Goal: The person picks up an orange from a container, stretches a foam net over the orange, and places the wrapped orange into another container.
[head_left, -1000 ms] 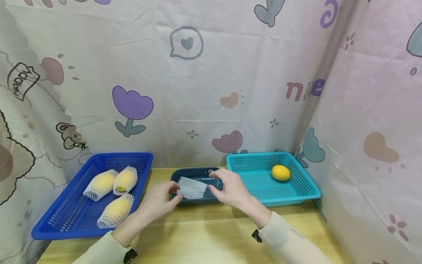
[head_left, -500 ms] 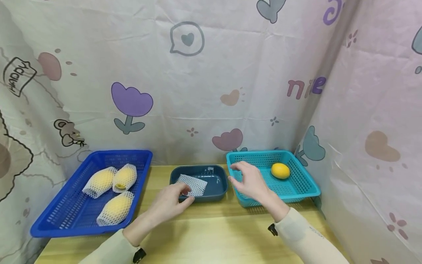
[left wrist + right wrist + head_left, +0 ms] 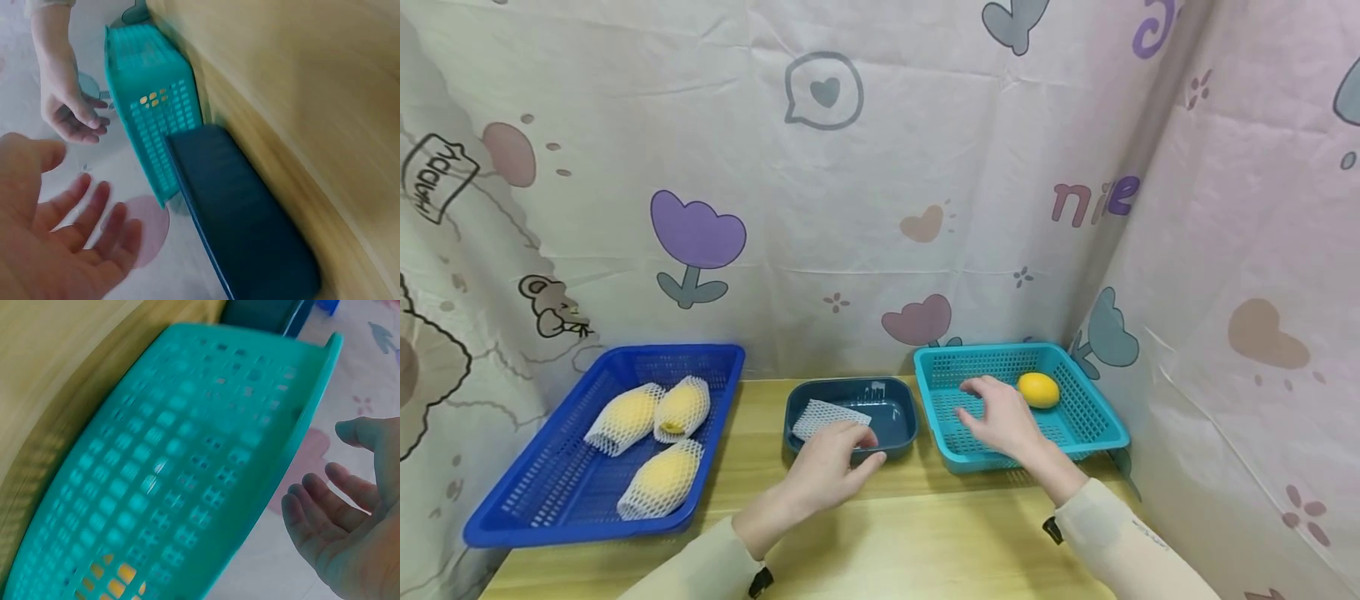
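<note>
Over the front rim of a dark blue dish (image 3: 891, 425) hovers my left hand (image 3: 827, 467), fingers loosely bent and holding nothing. A white foam net sleeve (image 3: 823, 417) lies flat in that dish, partly behind the hand. My right hand (image 3: 1003, 421) hangs above the turquoise basket (image 3: 951, 458), also with nothing in its fingers. Just beyond it, in the same basket, sits a bare yellow fruit (image 3: 1038, 390), possibly a mango or lemon. In the right wrist view the right hand (image 3: 350, 519) is above the basket rim, its fingers relaxed and apart.
On the left a blue basket (image 3: 580, 521) holds three yellow fruits in white foam nets, one of them the front fruit (image 3: 662, 481). Wooden tabletop (image 3: 910, 542) lies before the containers. A printed cloth (image 3: 820, 208) hangs behind and at both sides.
My right hand has moved right, from the dish to over the turquoise basket near the yellow fruit. My left hand has let the foam net lie in the dish and shifted right and nearer.
</note>
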`<action>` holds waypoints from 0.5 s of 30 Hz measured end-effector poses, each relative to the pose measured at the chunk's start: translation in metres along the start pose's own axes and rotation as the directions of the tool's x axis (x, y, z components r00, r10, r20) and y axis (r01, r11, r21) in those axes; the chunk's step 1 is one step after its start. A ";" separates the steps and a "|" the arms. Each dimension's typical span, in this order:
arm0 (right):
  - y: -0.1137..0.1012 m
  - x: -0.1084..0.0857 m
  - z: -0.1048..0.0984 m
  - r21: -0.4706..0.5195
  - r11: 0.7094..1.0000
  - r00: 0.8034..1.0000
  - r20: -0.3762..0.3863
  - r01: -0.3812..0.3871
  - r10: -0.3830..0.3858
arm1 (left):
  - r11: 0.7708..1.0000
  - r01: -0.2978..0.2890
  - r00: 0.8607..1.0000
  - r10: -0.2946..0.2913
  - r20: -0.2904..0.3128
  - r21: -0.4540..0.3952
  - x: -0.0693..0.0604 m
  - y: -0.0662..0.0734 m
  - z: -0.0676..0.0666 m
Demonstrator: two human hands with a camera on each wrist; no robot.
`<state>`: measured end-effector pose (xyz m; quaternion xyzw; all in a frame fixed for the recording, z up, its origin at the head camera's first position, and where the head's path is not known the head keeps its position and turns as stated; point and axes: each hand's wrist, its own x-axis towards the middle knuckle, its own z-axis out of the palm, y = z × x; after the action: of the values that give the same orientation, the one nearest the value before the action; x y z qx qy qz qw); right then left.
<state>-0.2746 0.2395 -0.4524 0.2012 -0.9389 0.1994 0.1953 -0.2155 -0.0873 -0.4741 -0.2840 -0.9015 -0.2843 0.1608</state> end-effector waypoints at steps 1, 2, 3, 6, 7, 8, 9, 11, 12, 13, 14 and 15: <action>0.004 -0.001 -0.002 -0.013 1.000 1.000 0.004 -0.013 0.013 | 1.000 -0.026 1.000 0.026 -0.016 0.000 0.002 0.003 0.003; 0.009 -0.002 -0.003 -0.027 0.999 1.000 0.009 -0.025 0.026 | 0.999 -0.054 0.998 0.054 -0.035 0.002 0.003 0.005 0.007; 0.013 -0.002 -0.005 -0.040 0.999 0.999 0.014 -0.037 0.038 | 0.996 -0.084 0.995 0.084 -0.053 0.005 0.005 0.008 0.010; 0.026 -0.003 -0.011 -0.070 0.995 0.996 0.040 -0.077 0.080 | 0.988 -0.155 0.985 0.155 -0.079 0.013 0.009 0.015 0.020; 0.030 -0.003 -0.012 -0.082 0.993 0.994 0.050 -0.089 0.093 | 0.985 -0.172 0.982 0.173 -0.080 0.023 0.010 0.017 0.023; 0.034 -0.003 -0.014 -0.098 0.990 0.993 0.060 -0.098 0.104 | 0.983 -0.183 0.980 0.184 -0.073 0.026 0.011 0.019 0.026; 0.038 -0.002 -0.015 -0.113 0.988 0.991 0.068 -0.105 0.113 | 0.980 -0.197 0.977 0.199 -0.071 0.039 0.013 0.020 0.029; 0.046 0.000 -0.018 -0.148 0.981 0.987 0.085 -0.125 0.139 | 0.975 -0.215 0.973 0.219 -0.065 0.062 0.016 0.024 0.035; 0.050 0.002 -0.019 -0.165 0.977 0.984 0.091 -0.135 0.151 | 0.972 -0.223 0.972 0.227 -0.061 0.069 0.018 0.026 0.038; 0.054 0.004 -0.020 -0.177 0.973 0.981 0.099 -0.146 0.165 | 0.970 -0.229 0.970 0.234 -0.059 0.081 0.020 0.027 0.041; 0.057 0.005 -0.021 -0.189 0.969 0.978 0.104 -0.157 0.179 | 0.968 -0.235 0.969 0.241 -0.059 0.088 0.022 0.029 0.044; 0.061 0.007 -0.022 -0.197 0.966 0.975 0.111 -0.168 0.193 | 0.963 -0.247 0.965 0.255 -0.065 0.104 0.024 0.030 0.046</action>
<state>-0.3019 0.2981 -0.4489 0.1080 -0.9786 0.1140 0.1332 -0.2219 -0.0287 -0.4869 -0.3767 -0.8637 -0.2294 0.2438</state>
